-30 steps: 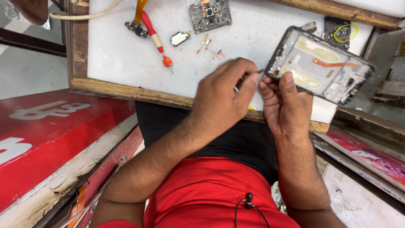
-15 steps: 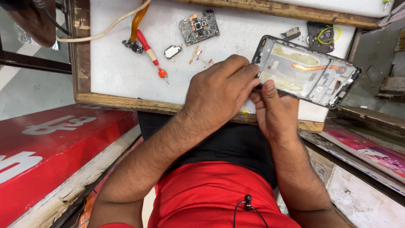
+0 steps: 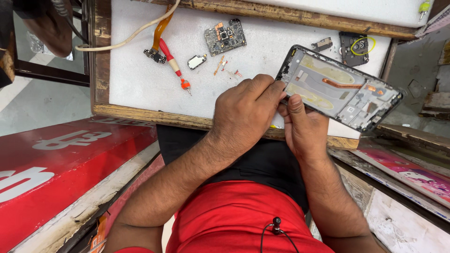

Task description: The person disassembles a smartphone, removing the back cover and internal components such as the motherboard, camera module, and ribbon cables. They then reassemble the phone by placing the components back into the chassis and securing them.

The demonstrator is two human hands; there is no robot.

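1. Far left: a red box (image 3: pixel 51 164) sits beside the person's knee, off the counter (image 3: pixel 140 84), which is a white foam sheet in a worn wood frame. A white cable (image 3: pixel 126 37) trails across its top-left corner.
2. Left-centre of counter: an orange flex strip (image 3: pixel 159 30) w/ a small dark connector, then a red-handled screwdriver (image 3: pixel 172 63) lying at a slant, tip toward the near edge. Just beside it a small silver part (image 3: pixel 196 61), a green circuit board (image 3: pixel 225 36) and a few tiny bits (image 3: pixel 227 65), all loose, apart from the hands.
3. Left hand (image 3: pixel 246 110): curled grip, knuckles up, fingertips pinched at the near-left edge of the phone frame (image 3: pixel 340 89). Whether a tool or a small part sits inside the pinch, can't tell; fingers hide it.
4. Right hand (image 3: pixel 304 129): under and beside the left, thumb pressed along the frame's lower-left corner, grip closed on that edge, steadying it.
5. Phone frame: stripped shell, black rim, inside facing up, copper strip across it. Held tilted, left end in the hands, right end out over the counter's near-right corner.
6. Handling, my guess: light, thin, stiff-ish but would flex or crack if twisted; glass side likely fragile. Best held by the rim edges, not by the inner strip or leftover connectors.
7. Far right: small dark camera module (image 3: pixel 355 48) and a little bracket (image 3: pixel 321 45) near the back edge.
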